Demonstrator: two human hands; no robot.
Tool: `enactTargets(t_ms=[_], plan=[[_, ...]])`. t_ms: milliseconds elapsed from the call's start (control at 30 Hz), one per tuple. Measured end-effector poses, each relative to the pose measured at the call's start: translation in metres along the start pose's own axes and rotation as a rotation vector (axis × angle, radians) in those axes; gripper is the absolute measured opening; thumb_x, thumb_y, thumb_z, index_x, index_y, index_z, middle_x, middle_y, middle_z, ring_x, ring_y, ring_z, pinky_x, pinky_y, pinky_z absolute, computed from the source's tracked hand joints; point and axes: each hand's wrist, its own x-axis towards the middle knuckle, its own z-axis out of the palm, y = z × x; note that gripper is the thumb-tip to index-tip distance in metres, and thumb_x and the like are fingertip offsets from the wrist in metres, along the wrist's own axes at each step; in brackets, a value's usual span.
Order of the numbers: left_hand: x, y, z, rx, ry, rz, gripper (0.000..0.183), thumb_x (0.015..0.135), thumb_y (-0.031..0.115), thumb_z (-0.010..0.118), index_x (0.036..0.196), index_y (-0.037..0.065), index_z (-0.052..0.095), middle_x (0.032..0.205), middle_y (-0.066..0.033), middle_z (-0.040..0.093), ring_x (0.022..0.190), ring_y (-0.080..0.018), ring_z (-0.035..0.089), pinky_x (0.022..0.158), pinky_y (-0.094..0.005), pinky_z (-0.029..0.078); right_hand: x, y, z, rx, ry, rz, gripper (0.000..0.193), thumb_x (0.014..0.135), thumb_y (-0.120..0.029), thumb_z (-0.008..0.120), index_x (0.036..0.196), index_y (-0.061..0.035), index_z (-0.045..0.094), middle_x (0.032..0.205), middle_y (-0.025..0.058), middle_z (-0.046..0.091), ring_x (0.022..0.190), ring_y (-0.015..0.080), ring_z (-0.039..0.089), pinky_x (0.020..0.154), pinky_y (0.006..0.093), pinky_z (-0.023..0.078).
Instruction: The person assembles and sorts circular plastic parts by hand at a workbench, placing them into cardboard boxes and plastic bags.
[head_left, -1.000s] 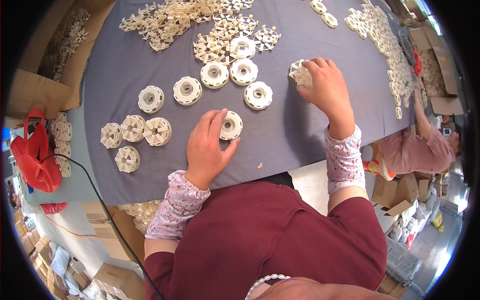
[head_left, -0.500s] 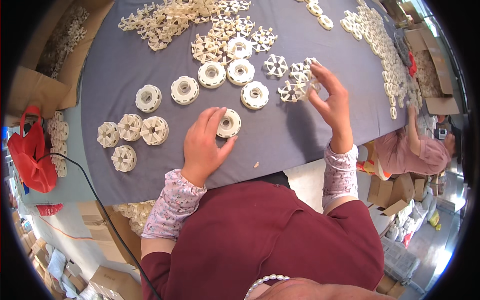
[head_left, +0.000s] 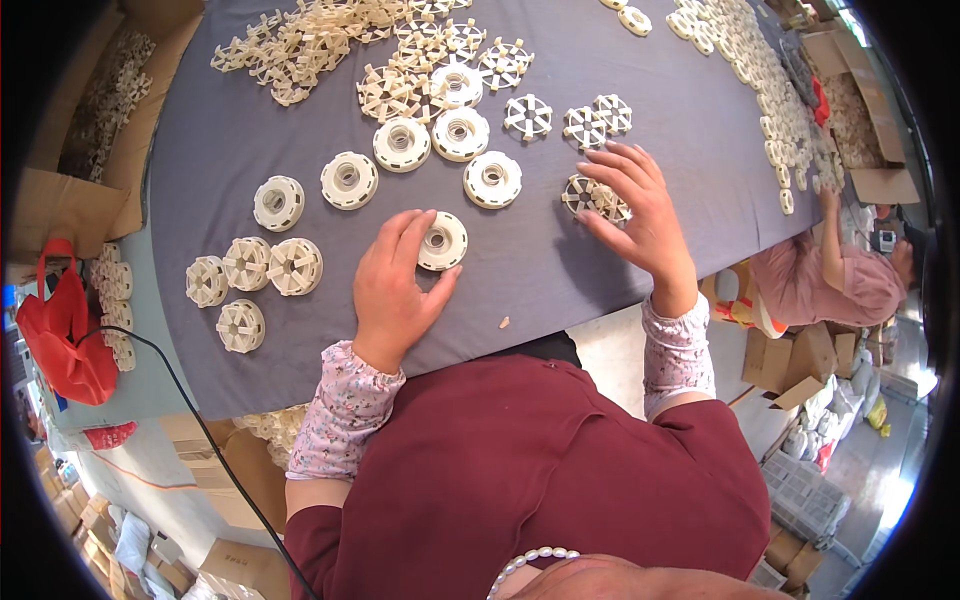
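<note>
Discs [head_left: 435, 150] assembled: several; my left hand [head_left: 395, 285] grasps another disc [head_left: 442, 241], right hand [head_left: 640, 210] fingers a spoked wheel [head_left: 595, 197]; big pile [head_left: 320, 40] remains.

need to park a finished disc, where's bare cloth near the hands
Bare grey cloth lies between the left hand and right hand, and along the near table edge. Also right of the right hand. Crowded: the spoked pile and round discs at the far side.
</note>
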Motion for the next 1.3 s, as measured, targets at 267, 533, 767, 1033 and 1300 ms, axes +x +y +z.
enactTargets(t_ms=[267,533,767,1033,1300], plan=[[-0.003,0.01,-0.008,-0.084,-0.097,0.011,0.077,0.076,0.017,0.091,0.147,0.007,0.063,0.135,-0.0148,0.071,0.114,-0.0347,0.07,0.094,-0.0425,0.058,0.09,0.032,0.058,0.111,0.018,0.072,0.049,0.087,-0.025,0.086,0.132,-0.0075,0.073,0.13,0.0156,0.074,0.122,0.0368,0.066,0.106,0.0457,0.053],[-0.02,0.017,-0.02,-0.192,-0.209,-0.043,0.081,0.074,0.018,0.092,0.148,0.007,0.062,0.138,-0.0135,0.069,0.115,-0.0352,0.069,0.098,-0.0444,0.056,0.053,-0.021,0.016,0.364,-0.076,0.016,0.061,0.076,-0.021,0.09,0.132,-0.0075,0.073,0.115,0.0141,0.074,0.107,0.034,0.071,0.092,0.0442,0.057],[-0.022,0.008,-0.011,-0.248,-0.146,-0.085,0.046,0.08,0.014,0.089,0.124,0.01,0.078,0.133,-0.0108,0.07,0.113,-0.0309,0.07,0.092,-0.0411,0.056,-0.022,-0.054,0.026,0.507,-0.369,0.164,0.065,0.076,-0.013,0.092,0.136,-0.007,0.07,0.124,0.0102,0.068,0.094,0.023,0.071,0.082,0.0375,0.06],[-0.026,0.009,-0.01,-0.293,-0.161,-0.145,0.042,0.079,0.011,0.088,0.12,0.011,0.08,0.13,-0.0104,0.07,0.108,-0.0285,0.071,0.089,-0.0391,0.056,-0.018,-0.046,0.032,0.625,-0.405,0.176,0.062,0.077,-0.007,0.09,0.136,-0.0065,0.07,0.13,0.0081,0.068,0.084,0.0167,0.071,0.075,0.0319,0.06],[-0.032,0.015,-0.023,-0.46,-0.127,-0.246,0.051,0.086,0.009,0.086,0.135,0.005,0.072,0.134,-0.009,0.067,0.093,-0.0128,0.065,0.078,-0.0287,0.054,-0.008,-0.087,0.035,0.675,-0.299,0.07,0.06,0.081,-0.012,0.088,0.138,-0.0066,0.07,0.13,0.0091,0.068,0.091,0.0195,0.072,0.079,0.0341,0.062]])
